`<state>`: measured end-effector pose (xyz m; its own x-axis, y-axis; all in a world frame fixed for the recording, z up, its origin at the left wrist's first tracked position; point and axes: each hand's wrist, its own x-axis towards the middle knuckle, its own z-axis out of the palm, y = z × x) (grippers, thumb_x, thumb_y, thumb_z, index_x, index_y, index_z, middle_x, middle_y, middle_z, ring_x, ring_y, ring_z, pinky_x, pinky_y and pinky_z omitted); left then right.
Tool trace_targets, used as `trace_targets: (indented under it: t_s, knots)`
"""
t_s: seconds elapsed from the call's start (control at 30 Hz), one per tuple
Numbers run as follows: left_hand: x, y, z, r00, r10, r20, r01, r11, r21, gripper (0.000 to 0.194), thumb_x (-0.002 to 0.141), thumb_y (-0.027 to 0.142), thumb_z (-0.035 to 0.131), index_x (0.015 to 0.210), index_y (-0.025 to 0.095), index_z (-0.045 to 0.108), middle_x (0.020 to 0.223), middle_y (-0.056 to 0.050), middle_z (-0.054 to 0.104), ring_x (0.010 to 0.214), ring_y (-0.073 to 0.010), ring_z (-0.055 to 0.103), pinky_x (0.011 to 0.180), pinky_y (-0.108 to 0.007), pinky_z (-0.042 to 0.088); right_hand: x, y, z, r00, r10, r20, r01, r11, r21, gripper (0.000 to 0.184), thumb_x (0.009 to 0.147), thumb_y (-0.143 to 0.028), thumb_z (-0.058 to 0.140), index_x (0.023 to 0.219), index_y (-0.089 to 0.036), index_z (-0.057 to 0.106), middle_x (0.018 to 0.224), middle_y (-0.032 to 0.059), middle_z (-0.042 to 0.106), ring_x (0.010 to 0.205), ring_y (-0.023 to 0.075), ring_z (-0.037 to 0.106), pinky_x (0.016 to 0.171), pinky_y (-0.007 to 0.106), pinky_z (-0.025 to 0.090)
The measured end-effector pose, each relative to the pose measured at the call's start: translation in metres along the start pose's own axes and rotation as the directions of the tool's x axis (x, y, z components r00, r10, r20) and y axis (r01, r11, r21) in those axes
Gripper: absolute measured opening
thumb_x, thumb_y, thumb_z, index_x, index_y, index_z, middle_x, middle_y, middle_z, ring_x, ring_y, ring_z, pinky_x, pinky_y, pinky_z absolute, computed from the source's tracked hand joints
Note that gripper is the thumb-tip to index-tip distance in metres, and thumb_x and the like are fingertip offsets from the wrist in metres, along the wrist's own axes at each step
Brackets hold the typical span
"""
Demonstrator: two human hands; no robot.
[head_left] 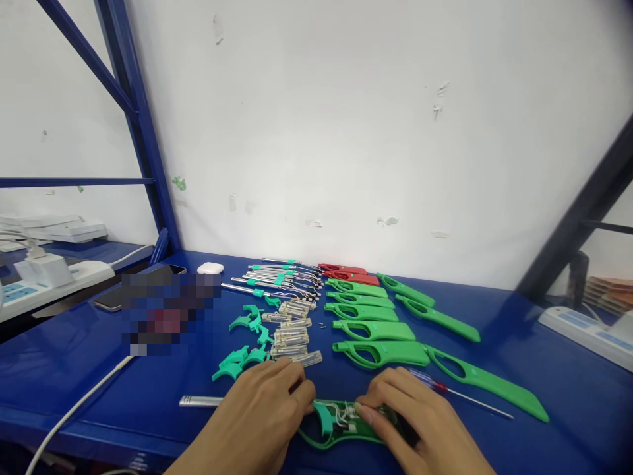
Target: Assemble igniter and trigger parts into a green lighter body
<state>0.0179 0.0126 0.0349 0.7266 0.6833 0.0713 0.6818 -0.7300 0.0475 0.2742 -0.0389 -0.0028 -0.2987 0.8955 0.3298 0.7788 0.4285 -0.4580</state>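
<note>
An opened gas lighter (pixel 341 437) lies near the table's front edge, its green half shell showing white wires and a teal trigger (pixel 324 418). Its silver metal tube (pixel 200 401) sticks out to the left. My left hand (pixel 264 412) is closed around the lighter's neck, where the tube meets the shell. My right hand (pixel 420 415) grips the handle end, thumb and fingertips pressed together at the inner parts; what lies under them is partly hidden. A screwdriver (pixel 465 394) rests just behind my right hand. Clear fuel tanks (pixel 291 336) and loose teal triggers (pixel 237 361) lie beyond my left hand.
Green shell halves (pixel 378 354) and red ones (pixel 351 277) are lined up at centre right. Metal tubes with wires (pixel 277 280) lie at the back. A white cable (pixel 79 412) crosses the left side. Power strips (pixel 588 330) and a white earbud case (pixel 210 268) are also there.
</note>
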Motion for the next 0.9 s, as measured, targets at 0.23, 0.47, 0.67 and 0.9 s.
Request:
trace_targets:
  t_s: [0.23, 0.47, 0.67, 0.9]
  knots:
    - [-0.0019, -0.0016, 0.0044, 0.999, 0.029, -0.029, -0.028, 0.999, 0.020, 0.026, 0.104, 0.002, 0.059, 0.105, 0.023, 0.075, 0.108, -0.005, 0.078, 0.099, -0.0248, 0.074, 0.084, -0.034, 0.055, 0.0006, 0.0017, 0.0013, 1.000, -0.001, -0.013, 0.001, 1.000, -0.004, 0.018, 0.113, -0.027, 0.058, 0.099, -0.029, 0.069, 0.101, -0.0022, 0.074, 0.094, 0.0178, 0.074, 0.082, 0.028, 0.057]
    - [-0.0012, -0.0012, 0.0052, 0.999, 0.032, -0.030, -0.031, 0.999, 0.027, 0.033, 0.093, -0.005, 0.062, 0.106, 0.022, 0.074, 0.111, -0.004, 0.078, 0.101, -0.0247, 0.074, 0.087, -0.033, 0.054, -0.0013, 0.0009, 0.0013, 1.000, -0.004, -0.010, 0.004, 1.000, -0.005, 0.018, 0.113, -0.027, 0.059, 0.098, -0.029, 0.068, 0.101, -0.0024, 0.074, 0.093, 0.0177, 0.074, 0.082, 0.027, 0.057]
    - [-0.0003, -0.0003, 0.0065, 0.998, 0.057, -0.029, -0.055, 0.996, 0.064, 0.037, 0.086, -0.007, 0.059, 0.106, 0.022, 0.073, 0.111, -0.006, 0.077, 0.100, -0.0245, 0.073, 0.086, -0.033, 0.055, -0.0013, -0.0001, 0.0015, 1.000, 0.005, -0.015, -0.005, 1.000, -0.002, 0.018, 0.113, -0.027, 0.059, 0.099, -0.030, 0.069, 0.101, -0.0028, 0.074, 0.093, 0.0177, 0.074, 0.083, 0.028, 0.057]
    - [0.0046, 0.0038, 0.0065, 0.996, 0.089, -0.002, -0.088, 0.989, 0.119, 0.039, 0.083, -0.008, 0.053, 0.104, 0.018, 0.073, 0.110, -0.009, 0.077, 0.100, -0.0279, 0.073, 0.084, -0.037, 0.059, -0.0009, 0.0005, 0.0014, 1.000, 0.012, -0.016, -0.012, 1.000, -0.012, 0.019, 0.114, -0.029, 0.058, 0.099, -0.029, 0.070, 0.101, -0.0009, 0.074, 0.094, 0.0194, 0.074, 0.081, 0.028, 0.058]
